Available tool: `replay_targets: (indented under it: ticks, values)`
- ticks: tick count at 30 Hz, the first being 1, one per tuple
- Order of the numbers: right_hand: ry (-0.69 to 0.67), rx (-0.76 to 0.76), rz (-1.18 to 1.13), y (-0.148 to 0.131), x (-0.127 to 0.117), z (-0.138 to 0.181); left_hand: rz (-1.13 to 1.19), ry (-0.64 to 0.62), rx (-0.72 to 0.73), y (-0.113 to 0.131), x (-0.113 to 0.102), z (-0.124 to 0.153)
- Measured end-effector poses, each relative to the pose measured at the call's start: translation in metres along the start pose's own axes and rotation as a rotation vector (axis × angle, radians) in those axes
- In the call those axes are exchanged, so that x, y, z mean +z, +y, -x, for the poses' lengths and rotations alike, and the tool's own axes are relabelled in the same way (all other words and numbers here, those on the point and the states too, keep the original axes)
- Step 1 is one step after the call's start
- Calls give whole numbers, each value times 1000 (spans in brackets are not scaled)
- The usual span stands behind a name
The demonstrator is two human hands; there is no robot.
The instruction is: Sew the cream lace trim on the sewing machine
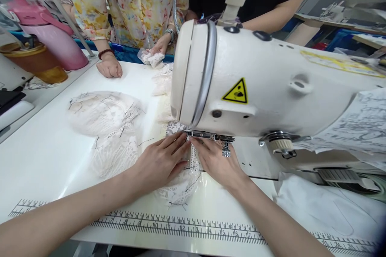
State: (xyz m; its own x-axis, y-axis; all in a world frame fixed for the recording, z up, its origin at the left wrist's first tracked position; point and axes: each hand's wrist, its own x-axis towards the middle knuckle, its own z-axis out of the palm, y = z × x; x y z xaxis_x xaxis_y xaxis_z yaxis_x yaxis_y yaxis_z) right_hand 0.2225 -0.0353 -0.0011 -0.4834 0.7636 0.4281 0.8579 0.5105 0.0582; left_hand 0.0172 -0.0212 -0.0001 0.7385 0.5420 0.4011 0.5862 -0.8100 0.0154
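My left hand (164, 158) lies on white lace fabric (177, 190) with its fingers stretched out, fingertips close to the needle area of a sewing machine (193, 76). From the other side, my right hand (218, 160) rests on the same lace, its fingers extended and pressing down beside the presser area. The needle and foot are mostly hidden behind the machine head and my fingers. A strip of lace runs between my two hands, with dark thread ends on it. More sheer lace pieces (105, 116) with dark loose threads lie to the left of my left hand.
A printed ruler (181, 227) runs along the table's front edge. White cloth (325, 204) lies at right. Across the table, one person's hand (109, 66) rests in a fist and the other (163, 44) holds lace. A pink bottle (51, 32) and brown cup (36, 62) stand at left.
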Motion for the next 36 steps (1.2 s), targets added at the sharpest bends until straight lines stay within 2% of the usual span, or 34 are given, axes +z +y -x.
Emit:
replay_targets:
  ticks: [4, 8, 10, 12, 14, 15, 17, 18, 22, 24, 26, 28, 30, 33, 36]
  values:
    - [35, -12, 20, -2, -4, 1, -22, -21, 11, 0, -1, -1]
    - [90, -99, -3, 1, -8, 2, -60, -14, 41, 5, -20, -4]
    - [117, -216, -64, 3, -10, 2, -8, -30, 151, 7, -35, 0]
    - [125, -314, -124, 4, -10, 2, 20, -56, 349, 10, -48, 9]
    - [108, -342, -157, 5, -9, 3, -45, -79, 522, 14, -54, 22]
    - [96, -335, -166, 5, -8, 4, -94, -87, 559, 15, -55, 30]
    - [78, -309, -180, 6, -9, 5, -130, -85, 519, 18, -55, 42]
    - [69, -297, -193, 6, -10, 5, -103, -82, 444, 19, -55, 46]
    - [26, -274, -319, 8, -15, 4, 171, -118, -100, 18, -67, 36]
    - [-15, -267, -375, 9, -16, 2, 286, -160, -287, 13, -75, 20]
    - [-25, -264, -395, 8, -15, 2, 342, -234, -271, 8, -78, 5]
    - [15, -283, -401, 8, -13, 1, 333, -304, -141, 4, -71, -5]
    - [68, -323, -407, 8, -12, 2, 274, -293, -7, 2, -57, -9]
    - [108, -361, -406, 9, -14, 2, 192, -98, 112, 4, -31, -6]
    - [46, -339, -349, 12, -17, 2, 157, 88, 170, 5, -17, 0]
